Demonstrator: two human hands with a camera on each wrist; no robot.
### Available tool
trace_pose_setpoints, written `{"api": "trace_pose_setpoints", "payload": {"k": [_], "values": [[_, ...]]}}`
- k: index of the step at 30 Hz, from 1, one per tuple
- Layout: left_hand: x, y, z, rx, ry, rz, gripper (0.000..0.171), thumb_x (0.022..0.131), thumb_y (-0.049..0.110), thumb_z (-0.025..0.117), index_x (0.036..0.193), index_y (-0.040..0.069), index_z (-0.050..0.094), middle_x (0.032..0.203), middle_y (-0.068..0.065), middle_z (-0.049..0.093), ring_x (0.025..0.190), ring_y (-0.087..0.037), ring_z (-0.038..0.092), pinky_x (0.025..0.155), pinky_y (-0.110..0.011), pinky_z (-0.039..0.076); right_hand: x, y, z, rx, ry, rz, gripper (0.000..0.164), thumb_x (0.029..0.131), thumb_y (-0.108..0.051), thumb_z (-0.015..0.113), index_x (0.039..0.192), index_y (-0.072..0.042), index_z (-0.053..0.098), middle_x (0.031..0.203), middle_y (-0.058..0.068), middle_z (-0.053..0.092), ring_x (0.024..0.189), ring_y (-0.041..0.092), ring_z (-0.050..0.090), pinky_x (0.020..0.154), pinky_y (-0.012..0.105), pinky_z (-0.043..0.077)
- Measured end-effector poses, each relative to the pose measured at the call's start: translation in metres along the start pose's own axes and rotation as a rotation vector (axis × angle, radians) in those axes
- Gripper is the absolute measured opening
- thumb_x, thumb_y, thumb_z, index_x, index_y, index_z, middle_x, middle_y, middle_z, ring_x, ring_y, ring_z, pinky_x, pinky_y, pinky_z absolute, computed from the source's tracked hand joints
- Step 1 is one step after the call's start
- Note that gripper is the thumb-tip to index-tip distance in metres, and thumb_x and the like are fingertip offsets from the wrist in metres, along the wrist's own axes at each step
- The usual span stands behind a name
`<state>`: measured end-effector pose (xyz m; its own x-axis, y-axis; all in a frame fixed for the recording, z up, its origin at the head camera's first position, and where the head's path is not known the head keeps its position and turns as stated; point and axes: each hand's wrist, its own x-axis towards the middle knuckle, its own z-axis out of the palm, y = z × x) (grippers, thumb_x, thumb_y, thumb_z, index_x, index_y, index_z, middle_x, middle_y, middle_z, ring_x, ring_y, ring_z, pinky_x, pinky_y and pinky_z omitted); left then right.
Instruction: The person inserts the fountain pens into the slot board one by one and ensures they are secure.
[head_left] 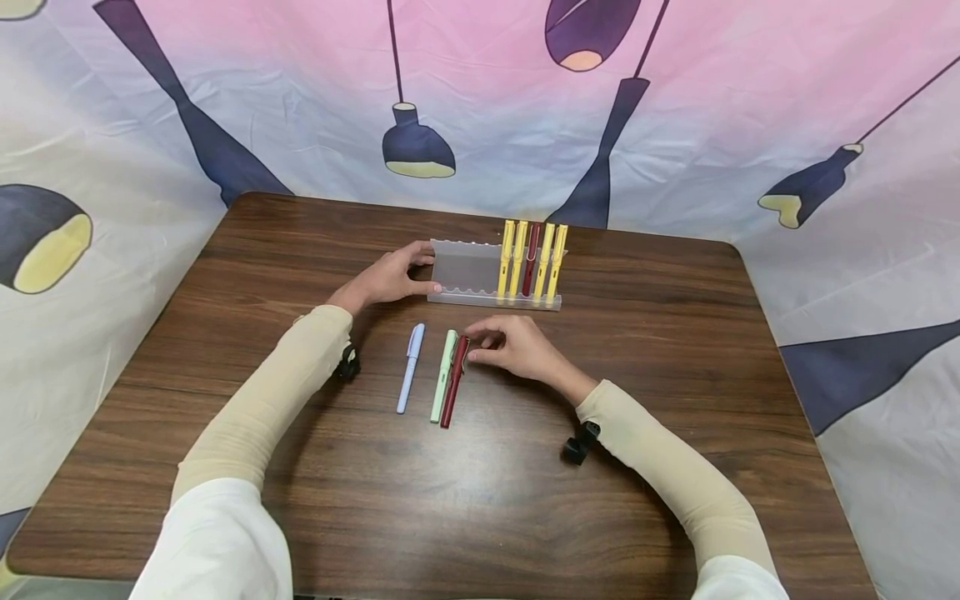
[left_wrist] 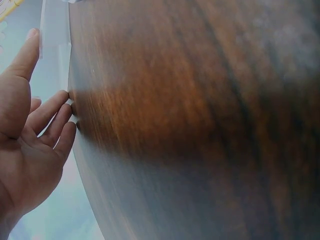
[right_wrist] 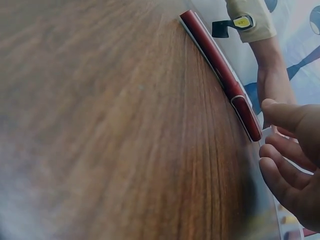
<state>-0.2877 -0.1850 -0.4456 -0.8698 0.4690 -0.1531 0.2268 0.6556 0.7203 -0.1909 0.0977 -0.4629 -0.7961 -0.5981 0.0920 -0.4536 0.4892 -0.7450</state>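
Note:
A clear pen rack stands on the table, with several yellow pens and one dark red pen upright in its right part. My left hand holds the rack's left end, thumb at the front lip and fingers around the back edge. On the table in front lie a light blue pen, a mint green pen and another dark red pen, side by side. Beside that red pen's capped end is my right hand, its thumb and fingers apart with nothing between them.
The dark wood table extends around the rack and pens. A cloth backdrop printed with lamps hangs behind it and at the sides. A black wrist camera is on the right sleeve and another on the left.

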Motion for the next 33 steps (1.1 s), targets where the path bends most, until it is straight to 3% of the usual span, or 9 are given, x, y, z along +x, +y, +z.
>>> {"api": "trace_pose_setpoints", "payload": {"k": [11, 19, 28, 33], "values": [[0.001, 0.0, 0.001, 0.0, -0.003, -0.001, 0.093, 0.094, 0.041, 0.075, 0.162, 0.008, 0.022, 0.156, -0.018, 0.047, 0.15, -0.034, 0.034, 0.121, -0.054, 0.028, 0.005, 0.002, 0.001, -0.054, -0.03, -0.03, 0.03, 0.089, -0.023, 0.083, 0.118, -0.017, 0.077, 0.104, -0.004, 0.074, 0.088, 0.007, 0.068, 0.076, 0.025, 0.056], [0.001, 0.0, 0.0, 0.005, -0.006, -0.005, 0.093, 0.094, 0.04, 0.075, 0.162, 0.008, 0.022, 0.156, -0.018, 0.046, 0.151, -0.034, 0.032, 0.121, -0.055, 0.027, 0.008, 0.001, 0.001, -0.089, -0.064, -0.089, 0.024, 0.091, -0.02, 0.081, 0.114, -0.016, 0.08, 0.112, -0.002, 0.073, 0.092, 0.01, 0.066, 0.08, 0.026, 0.056], [0.001, -0.001, 0.001, 0.003, -0.003, 0.003, 0.093, 0.094, 0.04, 0.076, 0.162, 0.007, 0.022, 0.156, -0.019, 0.046, 0.15, -0.034, 0.033, 0.121, -0.054, 0.027, 0.011, 0.002, 0.002, -0.127, -0.096, -0.094, 0.017, 0.092, -0.02, 0.079, 0.109, -0.016, 0.082, 0.119, 0.003, 0.072, 0.112, 0.017, 0.066, 0.093, 0.035, 0.054], [0.001, -0.001, 0.001, 0.006, 0.003, 0.011, 0.093, 0.094, 0.039, 0.075, 0.163, 0.008, 0.022, 0.156, -0.018, 0.047, 0.15, -0.034, 0.034, 0.121, -0.054, 0.028, 0.012, 0.001, 0.001, -0.137, -0.1, -0.095, 0.016, 0.093, -0.019, 0.079, 0.108, -0.015, 0.082, 0.12, 0.004, 0.072, 0.113, 0.019, 0.066, 0.096, 0.037, 0.053]]}}
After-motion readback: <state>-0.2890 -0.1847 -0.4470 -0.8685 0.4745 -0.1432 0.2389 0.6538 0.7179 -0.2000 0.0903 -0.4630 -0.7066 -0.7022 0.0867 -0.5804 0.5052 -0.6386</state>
